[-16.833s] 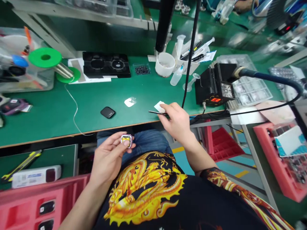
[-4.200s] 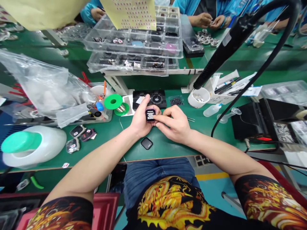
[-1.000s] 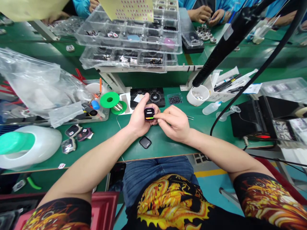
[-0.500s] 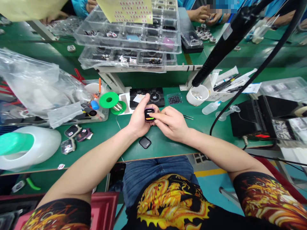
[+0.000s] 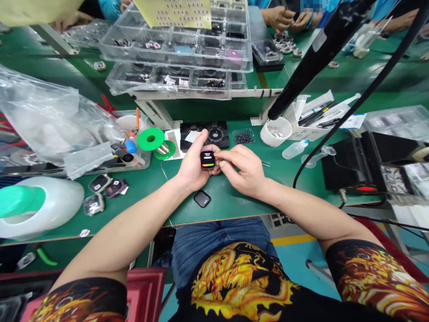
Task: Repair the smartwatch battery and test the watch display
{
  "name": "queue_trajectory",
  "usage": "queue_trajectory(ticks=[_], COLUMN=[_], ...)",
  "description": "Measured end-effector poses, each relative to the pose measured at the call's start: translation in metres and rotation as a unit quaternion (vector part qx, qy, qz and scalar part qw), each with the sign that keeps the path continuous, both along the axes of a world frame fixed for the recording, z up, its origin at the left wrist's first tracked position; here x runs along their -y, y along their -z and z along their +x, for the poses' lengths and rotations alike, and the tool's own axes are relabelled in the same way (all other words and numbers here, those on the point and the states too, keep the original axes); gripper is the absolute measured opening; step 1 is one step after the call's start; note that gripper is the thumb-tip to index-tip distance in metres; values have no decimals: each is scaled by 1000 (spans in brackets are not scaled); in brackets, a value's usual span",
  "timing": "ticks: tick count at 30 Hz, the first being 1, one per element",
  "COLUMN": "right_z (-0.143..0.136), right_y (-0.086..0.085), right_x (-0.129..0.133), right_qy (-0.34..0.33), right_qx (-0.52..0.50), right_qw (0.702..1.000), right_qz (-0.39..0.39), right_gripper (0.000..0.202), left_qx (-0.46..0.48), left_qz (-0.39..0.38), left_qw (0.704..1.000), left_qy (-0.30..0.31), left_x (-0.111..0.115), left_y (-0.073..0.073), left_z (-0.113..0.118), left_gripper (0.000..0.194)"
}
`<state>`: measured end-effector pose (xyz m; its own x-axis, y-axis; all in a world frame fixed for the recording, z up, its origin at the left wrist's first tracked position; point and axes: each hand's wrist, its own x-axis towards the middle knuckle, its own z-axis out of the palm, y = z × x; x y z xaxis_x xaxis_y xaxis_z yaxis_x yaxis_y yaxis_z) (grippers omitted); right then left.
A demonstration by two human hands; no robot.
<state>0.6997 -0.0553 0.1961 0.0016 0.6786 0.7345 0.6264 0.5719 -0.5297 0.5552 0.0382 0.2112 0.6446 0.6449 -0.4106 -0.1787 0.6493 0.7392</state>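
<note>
My left hand (image 5: 195, 167) is wrapped round a small watch (image 5: 208, 159), its lit screen facing up with white text and a coloured bar at the bottom. At the watch's right edge is my right hand (image 5: 244, 169), thumb and index finger drawn near each other; whether they grip anything there is too small to tell. On the green table just below the hands lies a separate dark watch face (image 5: 202, 199). Behind the left hand sits a black fixture (image 5: 220, 134) with round recesses. Tweezers (image 5: 265, 163) lie partly hidden behind the right hand.
A green solder spool (image 5: 151, 139), a tray of black screws (image 5: 243, 136) and a white cup (image 5: 275, 132) stand behind the hands. A black tool arm (image 5: 301, 74) hangs at the right. Several watches (image 5: 100, 183) and a large bottle (image 5: 60, 205) are left. Another person's hands (image 5: 279, 19) show at the back.
My right index finger has moved off the watch screen to its right edge. The screen shows different text. The view has shifted slightly.
</note>
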Motion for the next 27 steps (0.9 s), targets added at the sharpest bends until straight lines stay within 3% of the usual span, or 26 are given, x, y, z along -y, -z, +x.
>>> queue_trajectory(ticks=[6,13,17,21,24,27], right_z=[1,2,3,8,13,16], right_y=[3,3,-3,-7,-11,-14], right_x=[-2,-3,-2,-4,-5,5], right_qy=[5,4,29,60,51,26], right_qx=[55,57,16,-23,-31,-18], right_qw=[997,996,999,998,998,999], right_qz=[-54,-63,-20,6,9,-10], right_gripper=[62,45,40,42,40,60], left_qx=[6,35,97,161,179,202], left_qz=[-9,8,9,17,59,105], left_qw=[999,999,993,979,973,963], left_qy=[41,22,66,127,134,145], left_x=[5,7,3,-4,-10,-7], left_y=[-4,0,-4,-1,7,3], left_z=[2,3,-2,-11,-16,-16], left_gripper=[77,63,50,35,25,37])
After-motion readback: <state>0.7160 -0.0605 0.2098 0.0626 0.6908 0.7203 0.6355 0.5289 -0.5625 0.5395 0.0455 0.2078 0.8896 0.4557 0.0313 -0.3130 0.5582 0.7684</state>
